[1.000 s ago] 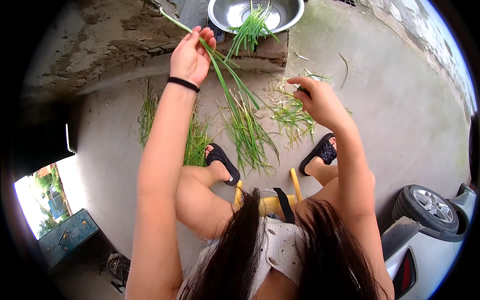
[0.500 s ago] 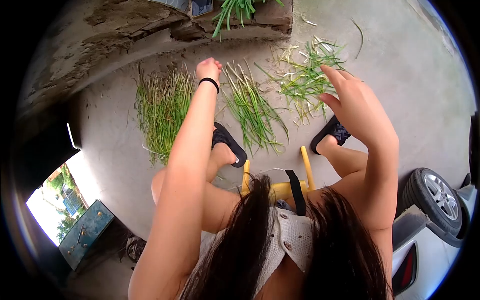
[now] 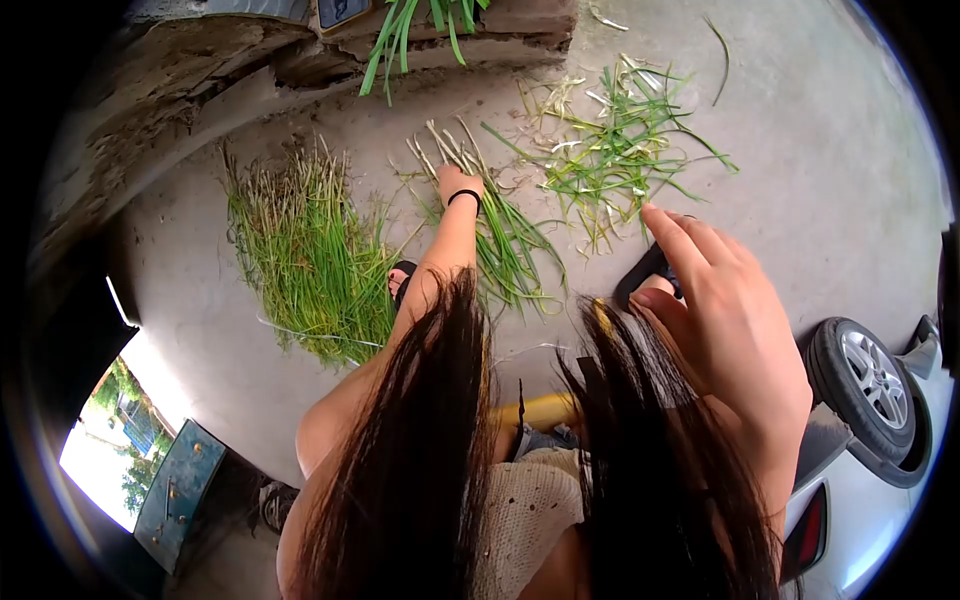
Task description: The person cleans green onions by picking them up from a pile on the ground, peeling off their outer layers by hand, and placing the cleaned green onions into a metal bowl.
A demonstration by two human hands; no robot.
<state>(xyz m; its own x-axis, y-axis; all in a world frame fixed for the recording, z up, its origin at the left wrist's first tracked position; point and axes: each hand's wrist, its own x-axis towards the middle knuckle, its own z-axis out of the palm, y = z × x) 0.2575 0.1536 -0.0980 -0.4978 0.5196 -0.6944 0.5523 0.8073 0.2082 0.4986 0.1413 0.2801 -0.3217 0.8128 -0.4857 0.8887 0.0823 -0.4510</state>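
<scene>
My left hand (image 3: 460,184), with a black band at the wrist, is down on the middle bunch of long green stalks (image 3: 512,250), which look like garlic chives. Its fingers are curled around some of them near the pale ends; the fingertips are partly hidden. Held up at the right, my right hand (image 3: 735,310) is empty, its fingers stretched out and the thumb apart. Beyond it lies a loose heap of green leaves and pale peelings (image 3: 620,150). A larger pile of stalks (image 3: 310,250) lies left of my left arm.
A rough ledge (image 3: 520,48) at the top bears more green leaves (image 3: 425,30) and a phone-like dark object (image 3: 340,10). My feet are on the concrete floor, and a yellow stool frame (image 3: 540,411) is under me. A car wheel (image 3: 870,385) stands right. Long dark hair blocks part of the view.
My left hand has moved from between the piles right and down onto the middle bunch, closing on stalks. My right hand has lowered slightly towards me, still open. The view has shifted.
</scene>
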